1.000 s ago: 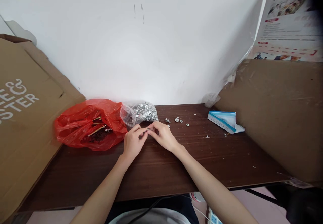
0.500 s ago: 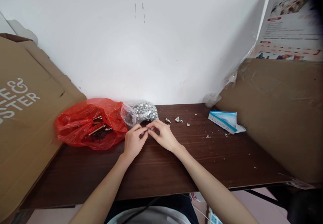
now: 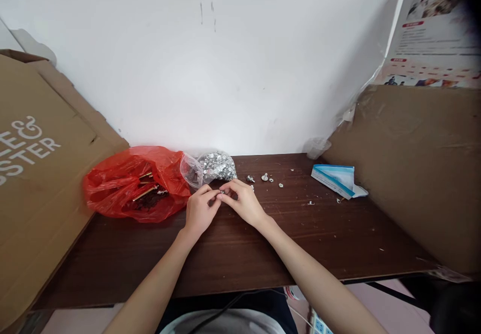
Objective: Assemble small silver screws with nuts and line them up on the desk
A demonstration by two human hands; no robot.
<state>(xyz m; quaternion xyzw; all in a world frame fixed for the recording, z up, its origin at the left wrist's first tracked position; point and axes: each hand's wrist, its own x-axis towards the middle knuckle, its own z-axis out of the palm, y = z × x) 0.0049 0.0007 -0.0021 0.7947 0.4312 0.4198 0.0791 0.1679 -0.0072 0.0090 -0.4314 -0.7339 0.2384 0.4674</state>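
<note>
Fingertips of my left hand (image 3: 200, 211) and my right hand (image 3: 243, 202) meet over the table, both pinching one small metal screw (image 3: 222, 192). Most of it is hidden by the fingers, so its exact shape is hard to tell. Just beyond the hands lies a clear plastic bag (image 3: 218, 165) full of small shiny metal hardware. To the right of my right hand are a loose bolt (image 3: 250, 178), another bolt with a wide flat head (image 3: 265, 177), and small nuts (image 3: 281, 185) on the dark wooden table (image 3: 240, 269).
An open red plastic bag (image 3: 112, 183) with dark screws and brass-coloured rods stands at the left. A blue and white folded packet (image 3: 333, 179) lies at the right, near a clear plastic cup (image 3: 316, 147). Cardboard (image 3: 45, 173) walls both sides; a white wall (image 3: 240, 73) rises behind.
Both hands stay in nearly the same place, with the right fingers shifting very slightly around the screw. The view has moved a little; the bags and loose pieces lie as before.
</note>
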